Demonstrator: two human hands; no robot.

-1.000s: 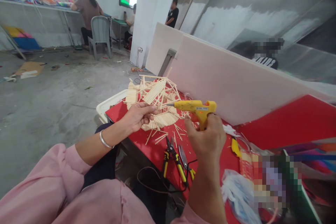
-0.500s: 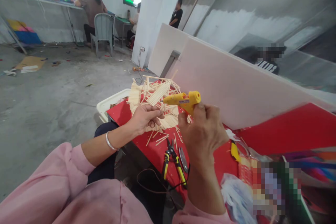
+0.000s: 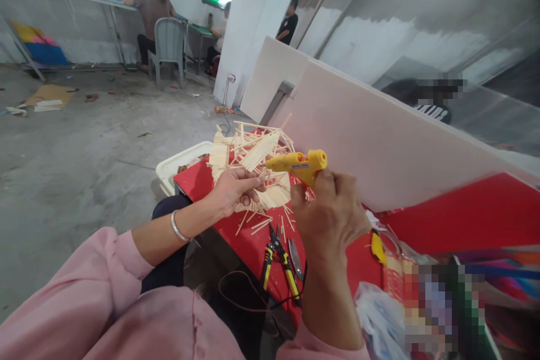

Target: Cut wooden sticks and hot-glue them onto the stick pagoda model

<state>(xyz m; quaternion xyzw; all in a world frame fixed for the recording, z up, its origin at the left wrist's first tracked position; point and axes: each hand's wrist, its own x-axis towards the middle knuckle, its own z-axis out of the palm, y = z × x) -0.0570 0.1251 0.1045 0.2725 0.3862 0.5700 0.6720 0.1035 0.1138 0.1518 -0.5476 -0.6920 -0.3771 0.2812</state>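
My right hand (image 3: 331,214) is wrapped round the handle of a yellow hot glue gun (image 3: 297,164). The gun's nozzle points left, just above the fingertips of my left hand (image 3: 236,188). Thumb and fingers of that hand are pinched on what looks like a short, thin wooden stick (image 3: 262,176), mostly hidden. Right behind the hands stands a model built of pale wooden sticks (image 3: 276,194), with a slanted panel of sticks laid side by side (image 3: 261,151). Whether the nozzle touches the wood I cannot tell.
Yellow-and-black cutting pliers (image 3: 275,253), a grey folded knife-like tool (image 3: 295,259) and loose sticks (image 3: 261,225) lie on the red table (image 3: 253,256). A white tray (image 3: 166,171) is at its far left. White boards (image 3: 358,124) lean behind. A plastic bag (image 3: 379,320) lies right. People sit and stand beyond.
The whole view has shifted very slightly. Both hands keep almost the same pose, with the glue gun's nozzle still by the left fingertips.
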